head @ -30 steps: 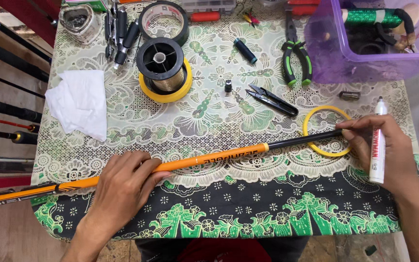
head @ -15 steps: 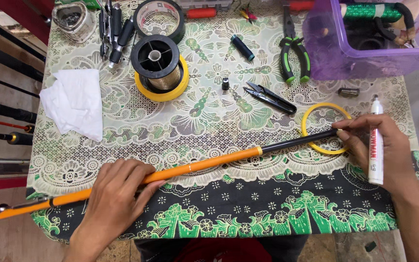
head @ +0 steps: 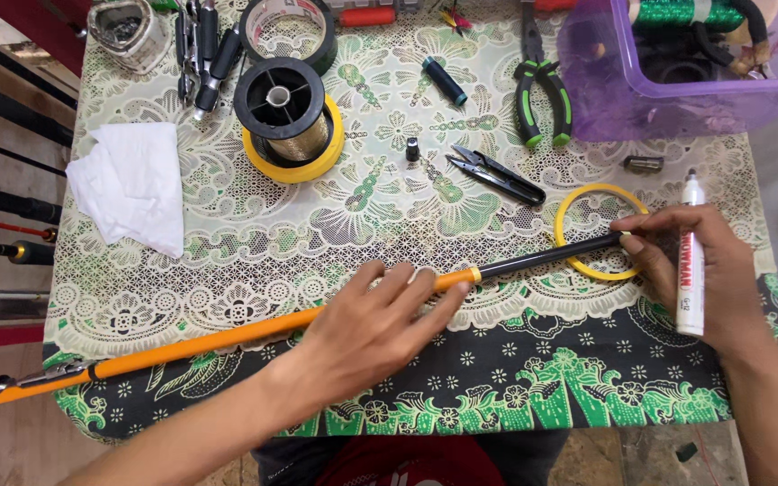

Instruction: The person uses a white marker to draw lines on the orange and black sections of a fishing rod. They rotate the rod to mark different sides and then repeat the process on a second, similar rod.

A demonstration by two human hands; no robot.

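A white crumpled tissue (head: pixel 130 187) lies well up and to the left of the left hand (head: pixel 373 331), and dark rods (head: pixel 6 202) show off the table's edge beyond it. The orange fishing rod (head: pixel 200 340) runs from the lower left corner, rising gently to the right; its long axis lies almost straight across the cloth-covered table (head: pixel 227 261). The left hand rests flat on the rod, fingers spread and laid along it, pressing it down rather than closing round it. Above that hand sits a black line spool (head: pixel 281 103) on a yellow ring, with a tape roll (head: pixel 285 29) and dark tools behind.

Just past the left fingertips the orange ends at a pale band and the black tip section (head: pixel 547 256) carries on to the right, crossing a yellow tape ring (head: pixel 601 229) lying flat. Small black snips (head: pixel 497 175) and green-handled pliers (head: pixel 542 94) lie above this stretch.

The right hand (head: pixel 709 279) meets the black end: thumb and forefinger pinch the tip, while a white marker (head: pixel 691 256) is tucked upright against the palm by the other fingers. This hand is nearer the tip; the left is nearer the middle of the rod.

Above the right hand a purple clear tub (head: pixel 587 90) holds a green wound spool (head: pixel 677 13) and dark coiled gear, not clear enough to tell apart
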